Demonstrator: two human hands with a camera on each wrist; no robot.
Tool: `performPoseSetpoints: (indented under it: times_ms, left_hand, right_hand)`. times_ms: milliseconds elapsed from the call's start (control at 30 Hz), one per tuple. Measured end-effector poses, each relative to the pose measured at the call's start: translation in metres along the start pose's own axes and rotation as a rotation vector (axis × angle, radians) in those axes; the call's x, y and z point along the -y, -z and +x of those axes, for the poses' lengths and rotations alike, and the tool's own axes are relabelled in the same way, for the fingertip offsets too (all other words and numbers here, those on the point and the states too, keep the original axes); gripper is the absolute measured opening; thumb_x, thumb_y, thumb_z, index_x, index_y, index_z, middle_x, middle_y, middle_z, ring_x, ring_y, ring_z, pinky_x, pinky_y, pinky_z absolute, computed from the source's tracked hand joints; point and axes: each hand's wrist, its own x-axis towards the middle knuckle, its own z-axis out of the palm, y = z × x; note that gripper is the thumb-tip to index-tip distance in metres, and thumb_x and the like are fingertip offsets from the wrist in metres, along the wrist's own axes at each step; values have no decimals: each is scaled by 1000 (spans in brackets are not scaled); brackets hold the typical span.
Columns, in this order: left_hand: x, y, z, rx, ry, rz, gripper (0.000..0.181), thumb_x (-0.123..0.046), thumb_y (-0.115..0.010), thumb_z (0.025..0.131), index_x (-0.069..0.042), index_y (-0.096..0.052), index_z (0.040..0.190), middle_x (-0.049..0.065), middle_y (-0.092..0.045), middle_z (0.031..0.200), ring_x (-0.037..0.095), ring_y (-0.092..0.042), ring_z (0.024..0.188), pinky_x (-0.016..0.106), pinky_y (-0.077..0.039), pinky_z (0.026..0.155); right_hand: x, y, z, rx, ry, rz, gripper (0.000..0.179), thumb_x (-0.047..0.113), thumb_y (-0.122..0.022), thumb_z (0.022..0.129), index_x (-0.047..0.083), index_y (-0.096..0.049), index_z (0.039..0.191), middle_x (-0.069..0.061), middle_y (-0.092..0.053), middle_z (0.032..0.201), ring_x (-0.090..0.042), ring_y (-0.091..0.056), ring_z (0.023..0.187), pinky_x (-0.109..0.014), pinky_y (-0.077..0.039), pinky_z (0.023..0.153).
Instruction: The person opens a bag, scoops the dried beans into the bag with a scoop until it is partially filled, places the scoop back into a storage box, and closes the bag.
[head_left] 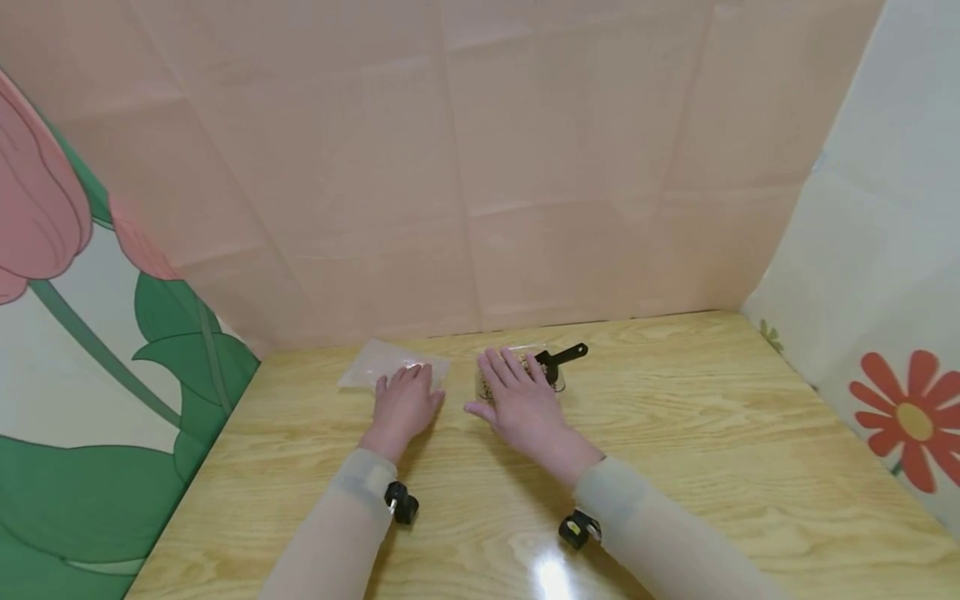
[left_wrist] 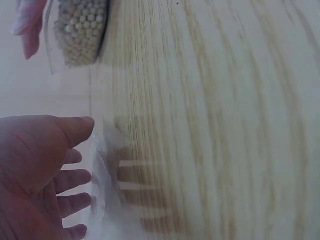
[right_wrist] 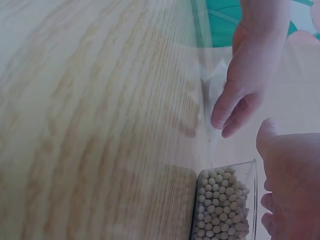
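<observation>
A flat, clear plastic bag (head_left: 369,363) lies near the back of the table, left of the middle. My left hand (head_left: 405,403) reaches over its front part, with loosely bent fingers at the bag's surface. To the right stands a clear, open-topped container (right_wrist: 252,197) filled with small, pale round beads (right_wrist: 220,205). Above it my right hand (head_left: 522,407) is spread palm down, hiding much of the container in the head view. A black scoop (head_left: 572,353) rests in the beads, its handle sticking out to the right past my fingers.
The wood-grain table (head_left: 712,433) meets a pink cloth backdrop (head_left: 345,183) just behind the bag and container. Flower-patterned panels (head_left: 911,421) border both sides. Each wrist wears a small black camera.
</observation>
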Motion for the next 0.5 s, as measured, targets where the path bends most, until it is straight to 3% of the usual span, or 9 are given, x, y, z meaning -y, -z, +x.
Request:
performPoseSetpoints:
  times_ms: [233,500]
  left_hand:
    - [0,-1,2,-30,18,20,58,-34,-75,106,-7,-59,156,17,-61,156,41,-56,144,70,-37,116]
    - [0,-3,4,-41,41,23,51,-31,-74,107,-8,-64,151,17,-65,151,42,-60,136,67,-46,109]
  right_hand:
    - [1,1,-1,-3,-1,7,86,68,-41,112,14,-22,176,-7,-16,182,-30,-15,168,-58,-8,134]
    - [0,-1,-2,8,-2,43,85,65,-44,113,14,-20,176,-5,-14,182,-29,-13,168,-56,0,134]
